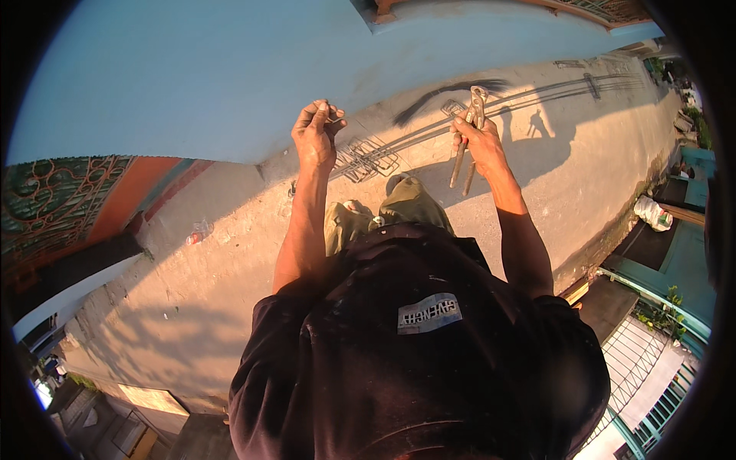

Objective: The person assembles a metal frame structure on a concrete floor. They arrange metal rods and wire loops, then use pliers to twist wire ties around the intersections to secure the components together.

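My left hand (316,136) is raised in front of me, its thumb and fingertips pinched together. Whatever sits in that pinch is too small to make out. In my right hand (481,142) is a pair of metal pincers (477,103), jaws pointing away from me and the two long handles (458,165) hanging below my fingers. The hands are well apart. Beyond them, a bundle of thin dark wire (441,96) lies curved on the ground near the blue wall. Long steel rods (529,100) run beside it, with bent wire-like metal frames (368,159) at their near end.
A blue wall (199,84) borders the ground (222,245) on the far left. An orange-framed grille (61,195) is at the left. At the right stand a turquoise railing (652,295) and a whitish bag (653,213). A small reddish piece of litter (193,238) lies on the ground.
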Available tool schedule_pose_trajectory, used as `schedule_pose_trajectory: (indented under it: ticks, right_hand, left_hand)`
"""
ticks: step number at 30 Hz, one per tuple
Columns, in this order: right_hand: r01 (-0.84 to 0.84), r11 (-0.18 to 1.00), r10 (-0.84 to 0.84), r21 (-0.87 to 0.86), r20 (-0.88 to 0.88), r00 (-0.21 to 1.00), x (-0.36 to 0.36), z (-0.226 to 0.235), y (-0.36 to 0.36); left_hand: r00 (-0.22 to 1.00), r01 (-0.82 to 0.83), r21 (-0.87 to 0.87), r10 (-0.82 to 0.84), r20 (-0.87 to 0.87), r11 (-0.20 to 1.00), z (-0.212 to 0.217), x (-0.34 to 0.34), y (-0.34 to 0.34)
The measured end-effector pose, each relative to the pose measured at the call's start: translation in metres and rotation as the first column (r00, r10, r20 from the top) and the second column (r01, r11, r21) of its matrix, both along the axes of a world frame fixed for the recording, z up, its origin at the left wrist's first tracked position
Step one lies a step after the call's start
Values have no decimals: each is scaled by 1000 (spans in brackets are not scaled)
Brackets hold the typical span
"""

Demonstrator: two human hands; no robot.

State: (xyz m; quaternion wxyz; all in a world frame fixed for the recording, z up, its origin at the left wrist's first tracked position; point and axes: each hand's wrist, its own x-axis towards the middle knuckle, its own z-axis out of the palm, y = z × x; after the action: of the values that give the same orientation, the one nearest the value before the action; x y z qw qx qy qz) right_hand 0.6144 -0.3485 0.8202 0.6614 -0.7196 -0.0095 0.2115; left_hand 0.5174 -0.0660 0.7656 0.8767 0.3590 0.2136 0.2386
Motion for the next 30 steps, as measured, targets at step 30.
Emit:
schedule_pose_trajectory:
  ticks: [30]
  right_hand:
    - [-593,488,779,-641,13,627,94,-131,36]
  left_hand:
    - [757,-209,393,402,-515,896,3,-106,-37]
